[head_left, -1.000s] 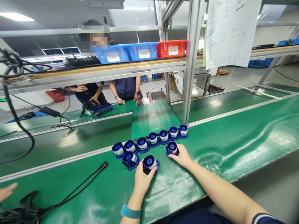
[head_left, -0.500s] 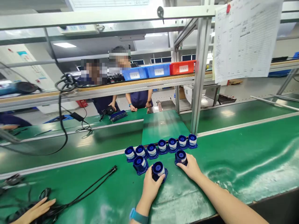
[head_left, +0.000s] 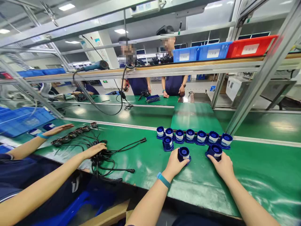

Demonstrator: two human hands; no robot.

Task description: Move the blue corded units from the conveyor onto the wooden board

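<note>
My left hand (head_left: pixel 173 164) is wrapped round a blue plastic housing (head_left: pixel 184 153), round on top with a flanged base and a white label. Further right, my right hand (head_left: pixel 224 166) grips a second blue housing (head_left: pixel 214 150) of the same kind, just in front of the row. Both housings stand upright on the green mat. Behind them runs a row of several matching housings (head_left: pixel 190 135), labels facing me. One more housing (head_left: pixel 167 143) stands in front of the row's left end, near my left hand.
At left, a co-worker's hand (head_left: pixel 96 150) rests on bundled black cables (head_left: pixel 103 160); their other hand (head_left: pixel 58 129) is beyond the connectors. A metal post (head_left: pixel 261 72) rises at right. Blue bins (head_left: pixel 213 51) and a red bin (head_left: pixel 251 46) sit on the overhead shelf. Two people stand across the line.
My view has swung left, bringing the co-worker's arms and cables into sight. Both my hands keep hold of their housings, which stay in about the same places before the row.
</note>
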